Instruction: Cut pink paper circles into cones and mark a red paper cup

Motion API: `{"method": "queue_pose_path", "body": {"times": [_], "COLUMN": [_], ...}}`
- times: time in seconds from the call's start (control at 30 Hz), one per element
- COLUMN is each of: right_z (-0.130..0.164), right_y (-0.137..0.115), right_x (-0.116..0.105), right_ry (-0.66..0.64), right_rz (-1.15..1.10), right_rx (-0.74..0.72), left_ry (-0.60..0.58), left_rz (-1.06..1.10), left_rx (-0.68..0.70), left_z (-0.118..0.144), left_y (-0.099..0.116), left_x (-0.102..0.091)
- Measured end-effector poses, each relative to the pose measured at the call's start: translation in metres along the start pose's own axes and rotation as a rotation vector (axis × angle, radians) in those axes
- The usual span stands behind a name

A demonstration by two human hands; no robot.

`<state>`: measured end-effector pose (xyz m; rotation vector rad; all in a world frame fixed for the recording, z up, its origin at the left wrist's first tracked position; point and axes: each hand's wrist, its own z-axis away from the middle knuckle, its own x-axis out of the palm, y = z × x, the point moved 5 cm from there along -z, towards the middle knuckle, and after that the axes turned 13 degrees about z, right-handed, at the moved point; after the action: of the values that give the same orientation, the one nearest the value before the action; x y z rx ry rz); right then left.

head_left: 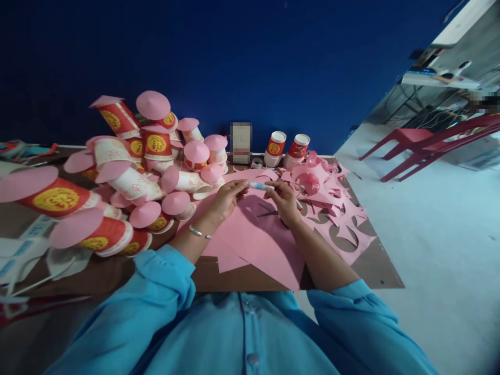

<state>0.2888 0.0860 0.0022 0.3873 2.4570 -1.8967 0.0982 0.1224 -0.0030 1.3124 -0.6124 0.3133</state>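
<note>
A small white tube with a blue label is held level between my two hands, above the middle of the table. My left hand pinches its left end, and my right hand grips its right end with thumb and fingers. What the tube contains cannot be made out. Beneath my hands lie large sheets of pink paper, overlapping each other. Dark scissors rest on the paper near my right hand, their handles partly hidden by it.
Many paper cups with pink cone tops are heaped at the left. Pink paper offcuts with round holes spread over the right side. Two stacks of cups stand by the blue wall. A red chair is on the floor to the right.
</note>
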Motion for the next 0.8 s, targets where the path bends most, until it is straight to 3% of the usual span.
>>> {"method": "queue_pose_path", "body": {"times": [0.2, 0.37, 0.5, 0.57, 0.67, 0.8], "right_z": [0.001, 0.006, 0.004, -0.001, -0.01, -0.017], "right_y": [-0.006, -0.001, 0.002, 0.004, 0.008, 0.019], "right_x": [-0.002, 0.008, 0.011, 0.002, -0.02, -0.033], "right_ry": [0.008, -0.028, -0.056, -0.001, 0.102, 0.067], "right_rz": [0.086, -0.011, -0.041, 0.086, 0.467, 0.955], "right_rx": [-0.083, 0.042, 0.065, 0.005, -0.099, -0.138], "left_ry": [0.001, -0.013, -0.097, -0.11, -0.072, -0.23], "left_rz": [-0.058, -0.105, -0.252, -0.369, -0.705, -1.24], "left_rx": [0.06, 0.096, 0.109, 0.114, 0.217, 0.154], "left_z": [0.003, 0.005, 0.007, 0.011, 0.024, 0.049], "left_y": [0.0, 0.004, 0.012, 0.018, 0.032, 0.03], "left_x": [-0.002, 0.0, -0.001, -0.01, -0.031, -0.044]}}
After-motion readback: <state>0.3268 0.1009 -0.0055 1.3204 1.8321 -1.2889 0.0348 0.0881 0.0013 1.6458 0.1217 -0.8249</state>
